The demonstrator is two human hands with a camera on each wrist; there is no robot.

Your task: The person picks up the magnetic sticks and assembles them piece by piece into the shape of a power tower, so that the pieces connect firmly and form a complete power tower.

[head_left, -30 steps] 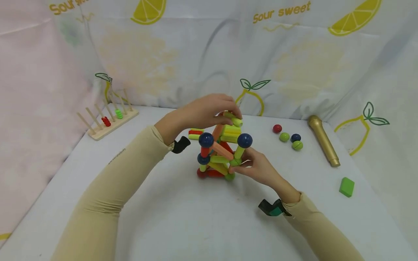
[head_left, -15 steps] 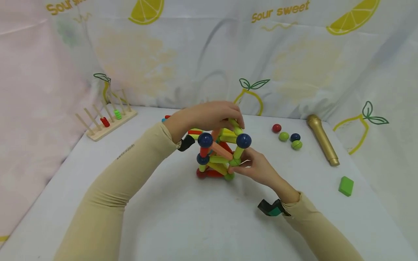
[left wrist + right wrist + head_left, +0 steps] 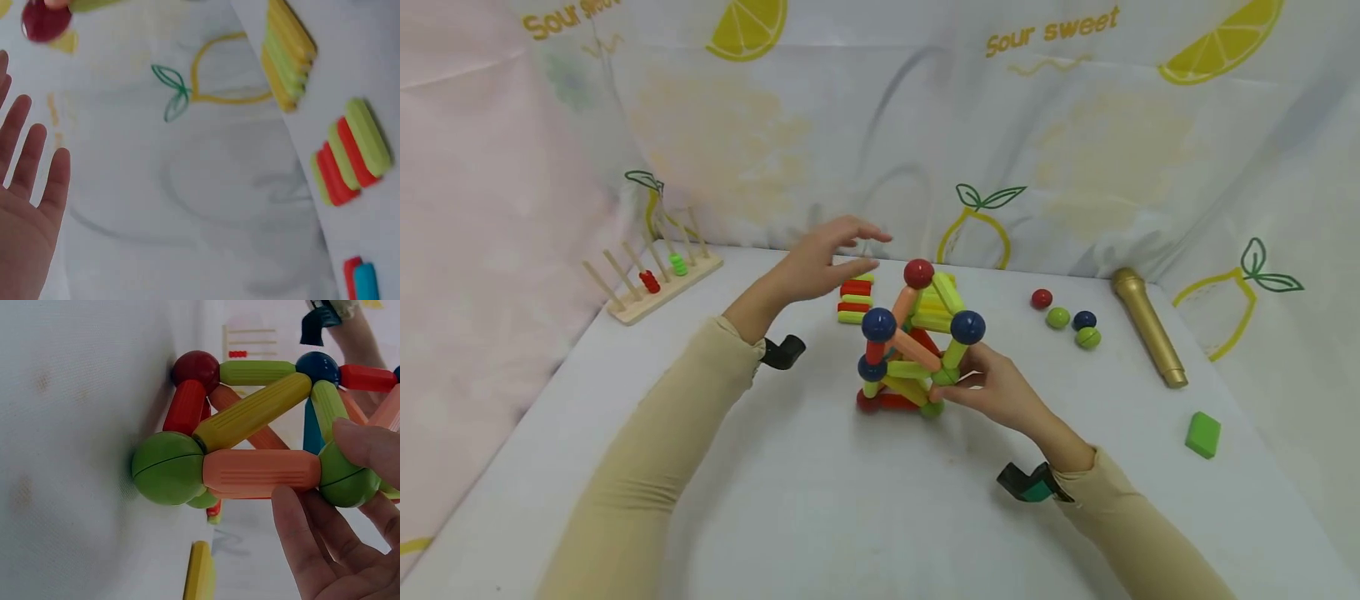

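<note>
A tower of magnetic sticks and balls (image 3: pixel 916 348) stands mid-table, several levels high. At its top is a red ball (image 3: pixel 919 273), from which a light green stick (image 3: pixel 948 293) slopes down to a navy ball (image 3: pixel 967 327). My right hand (image 3: pixel 997 388) grips the tower's right side; in the right wrist view, thumb and fingers hold a green ball (image 3: pixel 347 478) at the end of an orange stick (image 3: pixel 261 470). To the left of the red ball, my left hand (image 3: pixel 815 263) is in the air, fingers extended, holding nothing.
Red and green sticks (image 3: pixel 854 302) lie behind the tower, with yellow and green ones (image 3: pixel 287 53) beside them. Loose balls (image 3: pixel 1058 317), a gold toy microphone (image 3: pixel 1150 327) and a green block (image 3: pixel 1203 434) are on the right. A wooden peg rack (image 3: pixel 666 287) stands back left.
My left hand has released the light green stick, which now joins the red and navy balls, and has drawn back to the left. My right hand keeps its hold on the tower.
</note>
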